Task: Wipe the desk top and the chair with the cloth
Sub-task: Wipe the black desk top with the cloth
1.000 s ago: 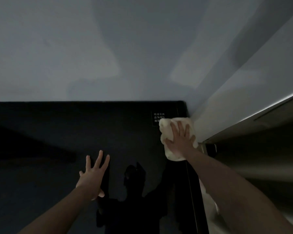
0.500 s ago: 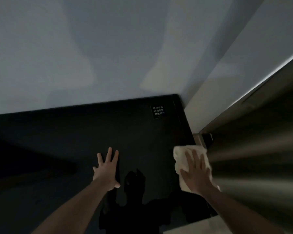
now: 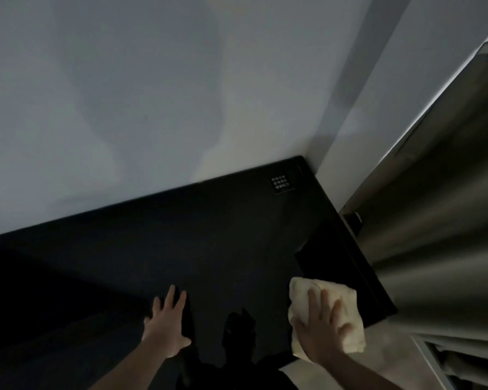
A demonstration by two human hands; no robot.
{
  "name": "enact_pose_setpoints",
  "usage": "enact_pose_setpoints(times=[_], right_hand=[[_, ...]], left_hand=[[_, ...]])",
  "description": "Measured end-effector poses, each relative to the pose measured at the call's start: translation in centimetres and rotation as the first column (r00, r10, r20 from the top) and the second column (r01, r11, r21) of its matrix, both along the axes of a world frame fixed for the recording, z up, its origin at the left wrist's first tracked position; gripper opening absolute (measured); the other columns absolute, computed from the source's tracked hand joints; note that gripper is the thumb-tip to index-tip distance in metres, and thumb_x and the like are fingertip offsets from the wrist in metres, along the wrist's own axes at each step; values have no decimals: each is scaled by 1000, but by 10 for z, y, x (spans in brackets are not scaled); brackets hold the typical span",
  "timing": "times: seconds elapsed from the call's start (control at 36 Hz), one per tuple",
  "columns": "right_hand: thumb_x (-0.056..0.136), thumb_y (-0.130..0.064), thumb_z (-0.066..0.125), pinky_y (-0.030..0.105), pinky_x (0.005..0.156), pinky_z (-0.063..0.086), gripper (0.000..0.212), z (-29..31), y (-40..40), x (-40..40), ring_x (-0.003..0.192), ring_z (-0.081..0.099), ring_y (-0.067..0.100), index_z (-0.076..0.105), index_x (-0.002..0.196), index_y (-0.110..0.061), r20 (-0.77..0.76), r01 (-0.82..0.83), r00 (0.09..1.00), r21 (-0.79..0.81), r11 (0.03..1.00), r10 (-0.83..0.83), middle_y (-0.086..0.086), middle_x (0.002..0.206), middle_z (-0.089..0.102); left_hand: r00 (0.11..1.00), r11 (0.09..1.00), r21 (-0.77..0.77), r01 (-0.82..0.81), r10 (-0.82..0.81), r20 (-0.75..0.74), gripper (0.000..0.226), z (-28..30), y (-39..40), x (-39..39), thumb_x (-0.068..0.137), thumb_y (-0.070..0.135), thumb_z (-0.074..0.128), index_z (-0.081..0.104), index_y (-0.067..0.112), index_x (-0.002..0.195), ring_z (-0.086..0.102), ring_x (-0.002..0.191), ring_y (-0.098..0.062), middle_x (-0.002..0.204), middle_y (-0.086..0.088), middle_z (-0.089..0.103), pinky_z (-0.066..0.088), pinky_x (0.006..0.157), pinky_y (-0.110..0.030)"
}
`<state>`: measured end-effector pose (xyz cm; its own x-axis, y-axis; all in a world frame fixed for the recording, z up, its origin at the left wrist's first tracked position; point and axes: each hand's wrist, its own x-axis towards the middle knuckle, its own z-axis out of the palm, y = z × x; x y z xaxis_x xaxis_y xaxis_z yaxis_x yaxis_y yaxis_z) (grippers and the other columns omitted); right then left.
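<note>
Cream crumpled cloth (image 3: 326, 316) under right hand (image 3: 321, 330), fingers spread flat; left hand (image 3: 166, 330) splayed on black desk top (image 3: 209, 243)

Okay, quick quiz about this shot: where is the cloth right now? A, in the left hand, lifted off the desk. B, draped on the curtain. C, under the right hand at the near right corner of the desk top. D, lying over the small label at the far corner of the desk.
C: the pale cloth lies on the black desk top near its right corner, with the right hand pressing flat on it.
</note>
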<state>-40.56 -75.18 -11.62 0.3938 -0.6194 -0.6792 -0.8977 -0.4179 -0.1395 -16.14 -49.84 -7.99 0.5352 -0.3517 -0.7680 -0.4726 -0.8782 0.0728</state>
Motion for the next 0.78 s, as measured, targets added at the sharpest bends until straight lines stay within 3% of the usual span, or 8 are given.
enact_pose_setpoints(times=[0.11, 0.31, 0.47, 0.64, 0.78], right_hand=[[100, -63, 36, 70, 115, 9, 86, -1, -18, 0, 152, -20, 40, -23, 157, -35, 19, 5, 1000, 63, 998, -6, -1, 166, -26], [97, -67, 39, 72, 116, 1, 91, -5, -51, 31, 150, -27, 38, -23, 156, -36, 34, 48, 998, 36, 998, -49, -4, 164, -29], [96, -65, 42, 68, 117, -6, 88, -7, -69, 61, 150, -29, 33, -17, 156, -40, 80, 160, 984, -20, 987, -157, -6, 165, -26], [97, -66, 39, 68, 116, -5, 84, -7, -67, 77, 151, -25, 33, -12, 158, -38, 61, 213, 976, -59, 975, -209, -2, 167, -22], [100, -62, 33, 68, 116, -8, 82, -5, -40, 86, 151, -27, 35, -19, 158, -35, 38, 253, 967, -51, 966, -252, -3, 166, -27]], left_hand=[[999, 1000, -27, -4, 5, 32, 119, -7, 9, 7, 87, 30, 79, -14, 33, 160, -4, 156, -38, 166, 5, -27, 44, 113, -45], [995, 998, -62, -21, 27, 94, 120, -14, 2, 4, 88, 22, 79, -18, 30, 159, -6, 155, -42, 164, 2, -32, 53, 103, -34], [994, 998, -69, 1, 7, 105, 126, -14, 2, 10, 85, 23, 81, -21, 32, 158, -9, 154, -42, 162, 3, -36, 56, 96, -31], [997, 996, -86, 0, 6, 72, 126, -13, 7, 14, 85, 25, 82, -21, 36, 158, -13, 154, -42, 162, 7, -36, 55, 99, -34], [999, 995, -102, 7, -3, 40, 118, -11, 17, 20, 88, 26, 79, -15, 37, 160, -13, 154, -39, 164, 10, -32, 53, 103, -39]])
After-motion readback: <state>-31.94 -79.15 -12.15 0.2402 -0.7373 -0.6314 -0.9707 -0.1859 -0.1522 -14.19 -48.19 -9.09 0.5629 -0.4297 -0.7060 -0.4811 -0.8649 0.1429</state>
